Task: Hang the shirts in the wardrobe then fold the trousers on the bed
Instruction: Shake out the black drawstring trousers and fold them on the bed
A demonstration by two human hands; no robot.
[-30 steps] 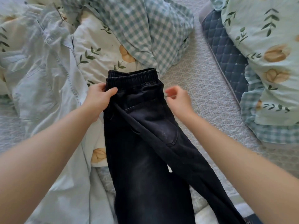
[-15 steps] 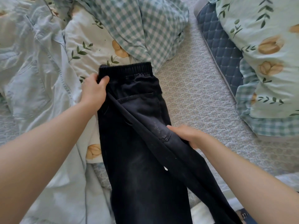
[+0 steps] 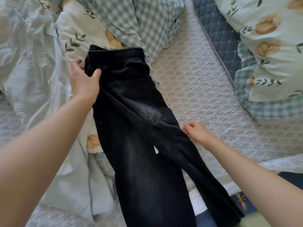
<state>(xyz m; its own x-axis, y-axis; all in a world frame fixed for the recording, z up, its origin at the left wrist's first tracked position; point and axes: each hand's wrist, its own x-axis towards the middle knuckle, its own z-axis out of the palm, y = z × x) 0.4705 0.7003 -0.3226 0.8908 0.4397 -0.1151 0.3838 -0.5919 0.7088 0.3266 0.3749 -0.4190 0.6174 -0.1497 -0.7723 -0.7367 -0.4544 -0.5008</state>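
**Trousers, position.** The trousers (image 3: 139, 145) lie flat on the bed (image 3: 196, 82), doubled lengthwise with one leg over the other. The waistband (image 3: 118, 53) is at the far end and the legs run back toward the person and off the lower edge of view.

**Left hand.** The left hand (image 3: 83, 82) holds the outer edge of the trousers just below the waistband. Its thumb (image 3: 96, 73) is on top of the cloth and its fingers are curled round the edge. This grip probably anchors the top end so the cloth does not slide while the lower part is adjusted.

**Right hand.** The right hand (image 3: 198, 131) is at the opposite edge, further down the leg than the left grip, beside the thigh seam. Its fingers are curled and the tips meet the edge. It cannot be told whether they pinch the cloth or only touch it. The position suits drawing the upper leg square over the lower one.

**Surroundings.** A pale shirt (image 3: 29, 76) lies outboard of the left grip, not hung. The duvet (image 3: 139, 18) is bunched beyond the waistband.

**Stage.** This appears to be alignment before the crosswise fold. The legs splay apart toward the near end and should be brought together first.
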